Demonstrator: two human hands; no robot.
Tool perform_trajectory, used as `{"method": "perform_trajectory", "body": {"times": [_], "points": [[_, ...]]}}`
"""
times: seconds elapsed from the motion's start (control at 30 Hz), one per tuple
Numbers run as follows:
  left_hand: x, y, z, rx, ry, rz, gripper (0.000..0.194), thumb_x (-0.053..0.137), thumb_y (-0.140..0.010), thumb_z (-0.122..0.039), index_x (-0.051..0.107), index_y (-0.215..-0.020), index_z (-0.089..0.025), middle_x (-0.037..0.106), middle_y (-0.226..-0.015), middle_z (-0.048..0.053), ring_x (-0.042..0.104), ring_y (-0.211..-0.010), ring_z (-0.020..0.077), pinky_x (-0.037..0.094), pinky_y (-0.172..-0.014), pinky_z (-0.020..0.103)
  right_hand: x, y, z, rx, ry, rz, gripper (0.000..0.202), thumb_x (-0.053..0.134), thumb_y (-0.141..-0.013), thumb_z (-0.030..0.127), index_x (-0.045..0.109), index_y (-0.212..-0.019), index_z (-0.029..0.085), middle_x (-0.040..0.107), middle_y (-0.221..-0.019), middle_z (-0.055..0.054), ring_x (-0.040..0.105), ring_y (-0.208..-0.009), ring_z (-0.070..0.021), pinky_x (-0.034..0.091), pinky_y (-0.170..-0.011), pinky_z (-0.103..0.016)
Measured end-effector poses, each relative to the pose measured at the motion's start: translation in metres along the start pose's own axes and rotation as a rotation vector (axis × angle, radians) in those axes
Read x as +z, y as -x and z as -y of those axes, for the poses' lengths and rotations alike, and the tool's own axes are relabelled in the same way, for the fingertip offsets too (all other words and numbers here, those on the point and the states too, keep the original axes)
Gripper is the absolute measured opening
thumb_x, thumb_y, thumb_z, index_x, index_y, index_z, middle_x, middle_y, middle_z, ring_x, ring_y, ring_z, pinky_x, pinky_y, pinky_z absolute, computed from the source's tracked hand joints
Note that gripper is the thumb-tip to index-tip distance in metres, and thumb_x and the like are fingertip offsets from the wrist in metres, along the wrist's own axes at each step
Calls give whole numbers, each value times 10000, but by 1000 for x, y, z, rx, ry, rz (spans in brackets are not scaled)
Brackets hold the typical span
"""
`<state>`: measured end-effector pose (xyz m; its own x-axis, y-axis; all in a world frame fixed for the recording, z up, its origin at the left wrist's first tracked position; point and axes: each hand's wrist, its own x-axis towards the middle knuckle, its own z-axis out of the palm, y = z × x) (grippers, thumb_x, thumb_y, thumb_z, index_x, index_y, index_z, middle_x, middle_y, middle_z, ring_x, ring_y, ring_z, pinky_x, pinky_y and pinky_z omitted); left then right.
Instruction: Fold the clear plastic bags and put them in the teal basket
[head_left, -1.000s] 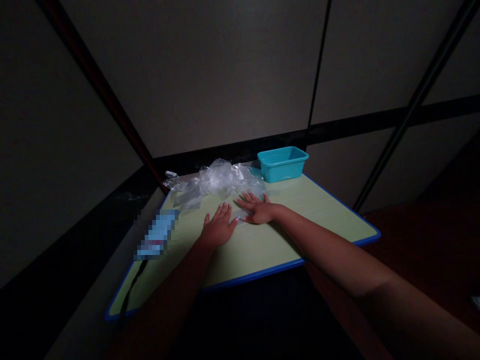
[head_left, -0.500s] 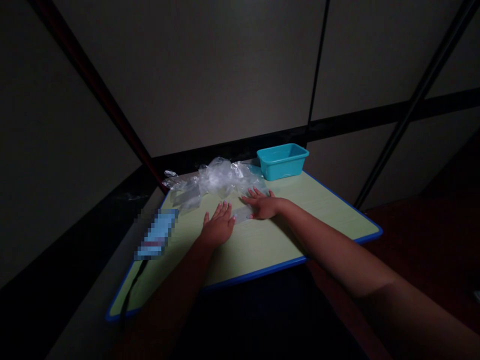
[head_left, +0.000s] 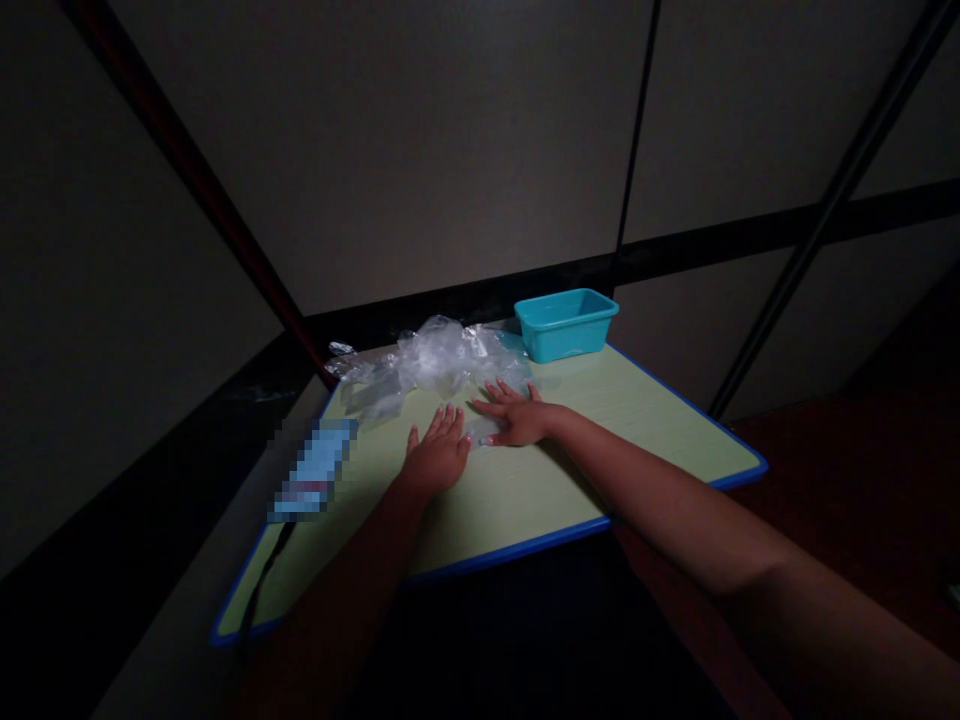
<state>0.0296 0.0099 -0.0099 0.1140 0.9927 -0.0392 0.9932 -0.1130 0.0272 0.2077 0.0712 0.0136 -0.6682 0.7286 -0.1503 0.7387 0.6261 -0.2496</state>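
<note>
My left hand lies palm down on the table, fingers spread, its thumb at the left edge of a small clear plastic bag. Over the right part of that flat bag rests my right hand, also palm down with fingers apart. Part of the bag is hidden beneath my right hand. Just beyond my fingers is a crumpled heap of clear plastic bags, spread along the back of the table.
A turquoise plastic basket stands at the table's back right corner. To the left lies a pixelated blue item, with a dark strap running from it over the edge. The pale table has a blue rim; panelled walls rise behind it.
My right hand has slid a little to the left over the small plastic bag, closer to my left hand. The left hand has stayed in place.
</note>
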Motion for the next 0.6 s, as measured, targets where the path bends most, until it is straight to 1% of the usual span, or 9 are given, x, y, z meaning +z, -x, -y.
{"method": "perform_trajectory", "body": {"times": [0.17, 0.23, 0.3, 0.37, 0.47, 0.5, 0.6], "points": [[-1, 0, 0, -11, 4, 6, 554, 175, -919, -387, 161, -1448, -221, 102, -1519, 11, 63, -1398, 186, 110, -1080, 563, -16, 8, -11, 123, 21, 88, 892, 576, -743, 545, 56, -1442, 355, -118, -1518, -76, -148, -1357, -330, -18, -960, -694], [-1, 1, -1, -14, 7, 10, 557, 171, -921, -391, 156, -1449, -213, 98, -1518, 10, 58, -1399, 176, 102, -1082, 559, -20, 11, -15, 164, 38, 94, 919, 613, -730, 508, 49, -1440, 363, -130, -1516, -76, -160, -1353, -330, -11, -953, -700], [-2, 1, -1, -17, 13, 14, 560, 173, -922, -394, 154, -1449, -205, 91, -1518, 15, 58, -1399, 174, 101, -1081, 559, -21, 13, -17, 180, 40, 59, 914, 613, -732, 507, 56, -1442, 358, -125, -1517, -82, -158, -1357, -319, -8, -957, -696], [-2, 1, -1, -17, 20, 12, 561, 180, -921, -392, 155, -1449, -202, 87, -1517, 21, 59, -1399, 179, 108, -1077, 562, -19, 12, -14, 173, 20, -11, 841, 539, -776, 543, 77, -1448, 336, -103, -1520, -86, -141, -1364, -304, -15, -970, -682], [-2, 1, -1, -11, 20, 3, 562, 186, -920, -388, 157, -1449, -199, 91, -1517, 26, 60, -1399, 183, 116, -1074, 567, -9, 8, -5, 120, -7, -115, 727, 390, -843, 571, 106, -1455, 301, -72, -1523, -80, -109, -1374, -294, -38, -985, -665], [-2, 1, -1, -8, 17, 2, 561, 187, -920, -387, 158, -1449, -200, 94, -1518, 27, 62, -1399, 186, 119, -1073, 569, -6, 6, -2, 90, -3, -128, 719, 376, -845, 573, 109, -1455, 301, -66, -1523, -76, -102, -1375, -297, -50, -985, -664], [-2, 1, -1, -1, 8, 1, 556, 191, -921, -385, 166, -1448, -209, 106, -1519, 33, 62, -1399, 199, 131, -1070, 574, 2, -1, 3, 21, 31, -122, 758, 409, -813, 592, 114, -1454, 313, -39, -1527, -64, -96, -1371, -324, -86, -978, -666]]}}
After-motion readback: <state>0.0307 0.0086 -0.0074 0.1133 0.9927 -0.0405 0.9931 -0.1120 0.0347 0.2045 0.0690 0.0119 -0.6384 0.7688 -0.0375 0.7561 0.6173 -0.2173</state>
